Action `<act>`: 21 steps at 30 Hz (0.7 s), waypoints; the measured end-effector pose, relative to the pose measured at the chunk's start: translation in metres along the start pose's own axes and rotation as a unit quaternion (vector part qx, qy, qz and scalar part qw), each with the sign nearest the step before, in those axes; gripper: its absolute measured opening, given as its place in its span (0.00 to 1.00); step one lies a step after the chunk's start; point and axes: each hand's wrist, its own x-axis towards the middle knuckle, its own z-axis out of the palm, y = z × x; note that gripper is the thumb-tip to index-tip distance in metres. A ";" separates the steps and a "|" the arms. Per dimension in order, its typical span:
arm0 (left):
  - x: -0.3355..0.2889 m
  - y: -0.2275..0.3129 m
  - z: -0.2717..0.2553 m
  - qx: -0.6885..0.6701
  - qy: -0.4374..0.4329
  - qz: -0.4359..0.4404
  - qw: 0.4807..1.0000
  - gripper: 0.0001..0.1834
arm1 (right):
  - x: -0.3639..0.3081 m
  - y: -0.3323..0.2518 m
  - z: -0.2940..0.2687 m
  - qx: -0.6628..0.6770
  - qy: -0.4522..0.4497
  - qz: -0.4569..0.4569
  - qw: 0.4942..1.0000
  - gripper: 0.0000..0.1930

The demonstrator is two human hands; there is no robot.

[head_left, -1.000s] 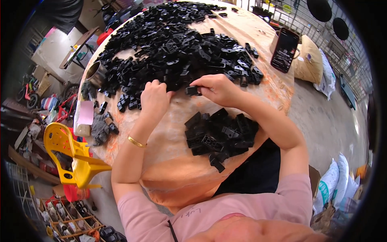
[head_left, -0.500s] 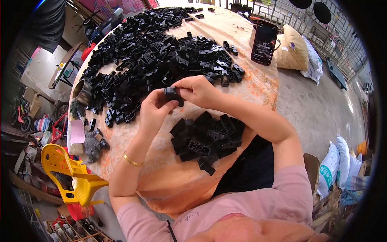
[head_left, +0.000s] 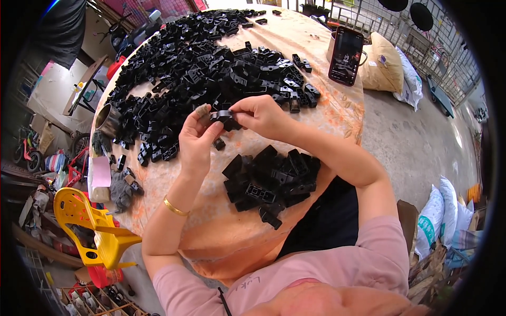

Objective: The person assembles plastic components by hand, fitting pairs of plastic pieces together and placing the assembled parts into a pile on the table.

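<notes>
A small black plastic part (head_left: pixel 225 119) is held between my two hands above the table, its smooth curved side showing. My left hand (head_left: pixel 197 141) pinches its left end with the thumb, and one fingertip wears a beige wrap (head_left: pixel 202 109). From the other side my right hand (head_left: pixel 262 117) grips the part with thumb and forefinger. Just below them, a small black piece (head_left: pixel 219 144) appears over the cloth. Nearer to me lies a small heap of black parts (head_left: pixel 271 179); beyond my hands spreads a much larger pile of black plastic parts (head_left: pixel 211 68).
An orange patterned cloth (head_left: pixel 337 124) covers the round table. A phone (head_left: pixel 346 56) leans upright at the far right. At the left edge are a metal cup (head_left: pixel 108 120), a pink paper (head_left: pixel 101 172) and a grey cloth (head_left: pixel 124 190). A yellow chair (head_left: pixel 95 226) stands beside the table.
The held part has turned and tilted slightly between my hands. My left fingers have opened out a little, and the wrapped fingertip and the small piece below now show.
</notes>
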 end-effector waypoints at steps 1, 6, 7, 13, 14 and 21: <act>0.000 0.000 0.000 0.000 0.000 0.000 1.000 0.21 | 0.000 0.000 0.000 -0.048 -0.007 -0.033 0.998 0.10; -0.002 0.003 0.003 0.028 0.006 0.028 0.999 0.19 | -0.003 -0.004 0.004 -0.101 0.073 -0.119 0.985 0.09; -0.003 0.003 0.003 0.028 0.006 0.028 0.999 0.19 | -0.004 -0.004 0.004 -0.131 0.104 -0.156 0.974 0.09; -0.007 0.001 0.010 0.010 -0.001 0.021 1.000 0.22 | -0.002 -0.001 0.002 -0.147 0.066 -0.169 0.972 0.09; -0.008 0.002 0.017 -0.031 0.000 0.011 0.999 0.23 | -0.003 -0.002 0.004 -0.146 0.065 -0.169 0.973 0.09; -0.005 0.010 0.013 -0.074 -0.027 -0.016 0.997 0.26 | -0.001 -0.011 0.001 -0.009 0.020 -0.115 0.993 0.19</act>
